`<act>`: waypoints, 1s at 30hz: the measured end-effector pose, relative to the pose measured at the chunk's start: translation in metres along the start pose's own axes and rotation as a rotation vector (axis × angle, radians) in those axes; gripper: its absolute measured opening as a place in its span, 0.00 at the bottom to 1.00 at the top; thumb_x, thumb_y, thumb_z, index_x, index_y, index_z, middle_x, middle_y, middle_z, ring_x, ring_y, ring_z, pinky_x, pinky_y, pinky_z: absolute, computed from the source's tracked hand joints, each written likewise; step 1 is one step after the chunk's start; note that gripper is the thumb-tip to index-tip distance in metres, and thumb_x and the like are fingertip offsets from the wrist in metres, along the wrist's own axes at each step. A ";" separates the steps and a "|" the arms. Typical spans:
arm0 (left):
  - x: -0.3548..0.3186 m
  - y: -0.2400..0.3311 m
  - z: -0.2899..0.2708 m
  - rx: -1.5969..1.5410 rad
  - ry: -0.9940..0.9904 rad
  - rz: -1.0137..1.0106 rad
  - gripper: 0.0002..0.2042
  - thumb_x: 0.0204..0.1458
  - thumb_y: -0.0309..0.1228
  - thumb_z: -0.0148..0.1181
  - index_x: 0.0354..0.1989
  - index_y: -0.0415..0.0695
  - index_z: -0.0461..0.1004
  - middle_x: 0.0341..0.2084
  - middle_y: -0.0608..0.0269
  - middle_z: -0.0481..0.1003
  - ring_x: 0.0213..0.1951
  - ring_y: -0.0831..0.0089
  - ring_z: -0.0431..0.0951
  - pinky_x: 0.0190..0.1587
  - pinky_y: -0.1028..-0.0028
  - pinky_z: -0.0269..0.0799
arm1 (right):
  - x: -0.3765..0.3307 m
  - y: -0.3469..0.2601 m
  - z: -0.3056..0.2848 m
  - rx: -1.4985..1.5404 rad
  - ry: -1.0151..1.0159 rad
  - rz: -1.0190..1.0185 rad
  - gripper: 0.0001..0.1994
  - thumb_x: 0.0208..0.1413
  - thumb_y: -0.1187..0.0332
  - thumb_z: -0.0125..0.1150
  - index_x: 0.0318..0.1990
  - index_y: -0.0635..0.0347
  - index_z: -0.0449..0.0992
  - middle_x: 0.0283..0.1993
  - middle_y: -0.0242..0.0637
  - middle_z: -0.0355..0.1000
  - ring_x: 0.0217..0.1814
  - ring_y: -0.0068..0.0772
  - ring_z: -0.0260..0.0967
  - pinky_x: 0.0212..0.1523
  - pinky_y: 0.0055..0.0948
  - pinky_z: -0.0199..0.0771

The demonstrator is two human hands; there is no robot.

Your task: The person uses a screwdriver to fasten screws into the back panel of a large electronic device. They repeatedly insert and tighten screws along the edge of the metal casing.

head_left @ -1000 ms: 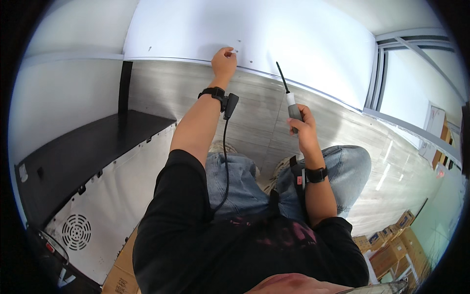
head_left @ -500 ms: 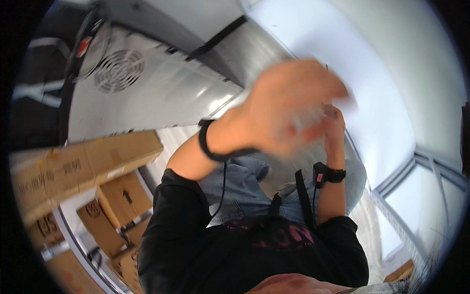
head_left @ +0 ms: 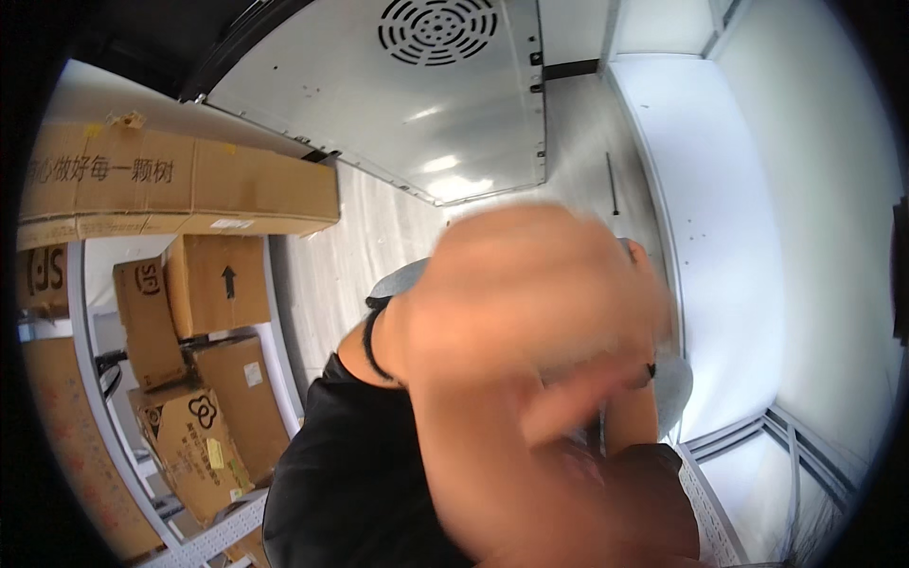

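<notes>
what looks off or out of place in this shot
The left hand is raised right up to the camera, a motion-blurred mass hiding most of the view. Whether it holds anything cannot be told. The cardboard boxes on the left sit stacked unevenly.

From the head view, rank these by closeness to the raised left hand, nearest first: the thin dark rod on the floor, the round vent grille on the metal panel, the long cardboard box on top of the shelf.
1. Thin dark rod, just above the blurred left hand, to its right.
2. Round vent grille, at the top on the metal panel.
3. Long cardboard box, far left on the shelf.
</notes>
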State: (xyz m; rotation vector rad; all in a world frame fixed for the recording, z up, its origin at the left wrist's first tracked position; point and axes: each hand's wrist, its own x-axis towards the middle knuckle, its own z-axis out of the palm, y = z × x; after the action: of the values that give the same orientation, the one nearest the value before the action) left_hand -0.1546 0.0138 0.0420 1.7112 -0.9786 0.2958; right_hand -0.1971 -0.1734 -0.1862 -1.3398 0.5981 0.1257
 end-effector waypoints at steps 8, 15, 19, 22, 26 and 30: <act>-0.026 -0.201 0.024 -0.416 0.278 -1.027 0.13 0.57 0.33 0.50 0.48 0.40 0.68 0.36 0.62 0.74 0.36 0.75 0.74 0.38 0.76 0.70 | 0.005 -0.025 0.035 0.148 -0.247 -0.186 0.21 0.51 0.72 0.57 0.54 0.67 0.65 0.32 0.32 0.66 0.24 0.21 0.63 0.21 0.23 0.63; -0.009 -0.212 0.044 -0.725 0.266 -1.077 0.14 0.61 0.30 0.37 0.49 0.37 0.66 0.37 0.55 0.76 0.31 0.70 0.77 0.35 0.74 0.75 | -0.008 -0.042 0.064 0.164 -0.274 -0.252 0.26 0.51 0.72 0.57 0.59 0.61 0.62 0.34 0.35 0.70 0.23 0.17 0.64 0.20 0.18 0.61; -0.006 -0.204 0.036 -0.711 0.365 -1.044 0.15 0.61 0.30 0.33 0.49 0.39 0.67 0.34 0.57 0.77 0.28 0.72 0.77 0.31 0.75 0.72 | -0.009 -0.048 0.074 0.232 -0.331 -0.212 0.27 0.52 0.72 0.56 0.61 0.57 0.60 0.33 0.35 0.71 0.23 0.16 0.63 0.19 0.16 0.60; -0.004 -0.201 0.031 -0.694 0.385 -1.038 0.15 0.62 0.31 0.34 0.49 0.42 0.68 0.33 0.60 0.77 0.27 0.76 0.75 0.29 0.77 0.68 | -0.007 -0.046 0.080 0.256 -0.349 -0.230 0.26 0.53 0.72 0.55 0.61 0.57 0.60 0.31 0.35 0.71 0.20 0.16 0.62 0.17 0.17 0.59; -0.004 -0.205 0.032 -0.640 0.410 -1.038 0.14 0.63 0.34 0.37 0.48 0.44 0.69 0.31 0.64 0.77 0.26 0.79 0.73 0.28 0.79 0.63 | -0.004 -0.045 0.084 0.308 -0.339 -0.186 0.25 0.54 0.71 0.53 0.61 0.56 0.61 0.30 0.36 0.71 0.18 0.16 0.61 0.15 0.17 0.57; -0.003 -0.205 0.033 -0.608 0.427 -1.035 0.13 0.63 0.34 0.38 0.47 0.44 0.70 0.30 0.65 0.77 0.25 0.81 0.72 0.28 0.79 0.62 | -0.003 -0.046 0.084 0.318 -0.338 -0.185 0.24 0.54 0.71 0.52 0.61 0.57 0.61 0.30 0.36 0.71 0.17 0.16 0.61 0.14 0.17 0.56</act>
State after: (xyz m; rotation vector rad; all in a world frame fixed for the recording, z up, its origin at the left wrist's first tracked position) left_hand -0.0158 0.0005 -0.1120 1.2935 0.1942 -0.2927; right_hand -0.1519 -0.1054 -0.1359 -1.0281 0.1959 0.0980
